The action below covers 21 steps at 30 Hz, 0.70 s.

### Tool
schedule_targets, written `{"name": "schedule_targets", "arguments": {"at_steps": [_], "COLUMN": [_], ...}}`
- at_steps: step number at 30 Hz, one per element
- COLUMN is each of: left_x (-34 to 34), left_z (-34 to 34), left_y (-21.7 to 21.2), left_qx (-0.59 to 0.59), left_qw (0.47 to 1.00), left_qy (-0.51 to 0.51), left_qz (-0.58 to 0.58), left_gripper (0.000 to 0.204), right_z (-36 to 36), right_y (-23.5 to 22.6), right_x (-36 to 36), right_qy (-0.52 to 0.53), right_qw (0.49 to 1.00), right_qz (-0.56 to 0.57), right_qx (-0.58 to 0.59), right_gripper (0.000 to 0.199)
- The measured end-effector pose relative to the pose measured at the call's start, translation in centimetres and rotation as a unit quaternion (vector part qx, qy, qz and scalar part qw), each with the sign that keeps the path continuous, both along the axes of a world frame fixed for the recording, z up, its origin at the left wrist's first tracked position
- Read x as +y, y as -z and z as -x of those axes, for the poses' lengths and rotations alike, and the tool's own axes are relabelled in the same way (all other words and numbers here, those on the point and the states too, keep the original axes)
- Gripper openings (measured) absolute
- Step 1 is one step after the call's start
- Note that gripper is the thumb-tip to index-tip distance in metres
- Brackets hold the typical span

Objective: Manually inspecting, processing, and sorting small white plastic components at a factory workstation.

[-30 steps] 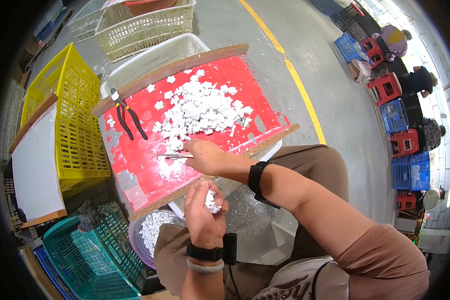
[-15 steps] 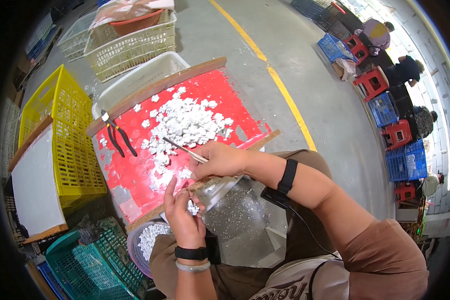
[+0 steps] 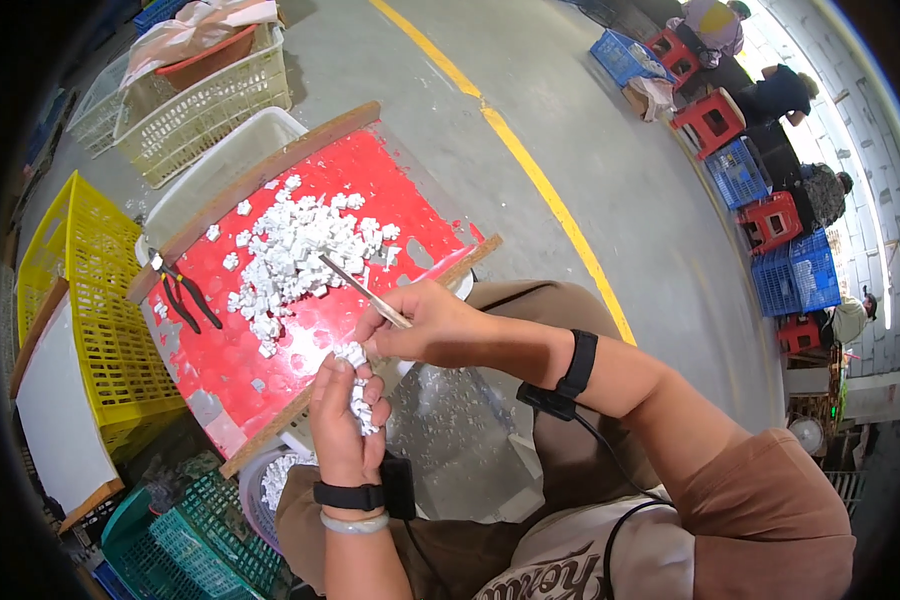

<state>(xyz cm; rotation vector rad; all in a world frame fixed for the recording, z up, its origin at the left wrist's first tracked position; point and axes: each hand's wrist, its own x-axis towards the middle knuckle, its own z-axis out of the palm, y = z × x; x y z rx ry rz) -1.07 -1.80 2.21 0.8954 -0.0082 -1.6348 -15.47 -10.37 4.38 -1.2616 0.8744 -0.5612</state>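
My left hand is closed around several small white flower-shaped pieces in its palm. At its fingertips is another white piece, which the fingers of my right hand also touch. A slim hand tool with a dark grey shaft and pale handle lies in my right hand, pointing up and left; whether it is a file or a blade I cannot tell. Past the hands, a heap of white pieces covers the middle of a worn red board. Pliers with black handles rest at the board's left.
Wooden strips edge the board. A yellow crate and a teal basket stand at the left, near a purple basin of white pieces. Cream crates are beyond. People sit far right among red stools and blue crates.
The view has shifted, moving the board leftward in it. My left fingers have folded in from stretched, and a white piece now shows at the fingertips where both hands meet.
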Motion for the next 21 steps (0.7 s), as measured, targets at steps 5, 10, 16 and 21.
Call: {"name": "schedule_targets", "arguments": {"at_steps": [5, 10, 16, 21], "left_x": [-0.3, -0.5, -0.4, -0.3], "left_z": [0.4, 0.5, 0.6, 0.4], "left_y": [0.2, 0.2, 0.9, 0.5], "left_qx": [-0.014, -0.067, -0.082, -0.02], "left_qw": [1.0, 0.998, 0.996, 1.0], "left_qy": [0.016, 0.009, 0.016, 0.017], "left_qz": [0.005, 0.013, 0.009, -0.002], "left_gripper": [0.013, 0.007, 0.013, 0.011], "right_z": [0.5, 0.5, 0.0, 0.2], "right_y": [-0.4, 0.3, 1.0, 1.4], "right_x": [-0.9, -1.3, -0.7, -1.2], "right_qy": [-0.015, -0.034, 0.007, -0.009], "right_qw": [0.993, 0.993, 0.997, 0.983], "right_qz": [0.036, 0.013, -0.024, -0.181], "right_qx": [0.115, 0.116, 0.074, 0.007], "right_gripper": [0.009, 0.013, 0.009, 0.01]}}
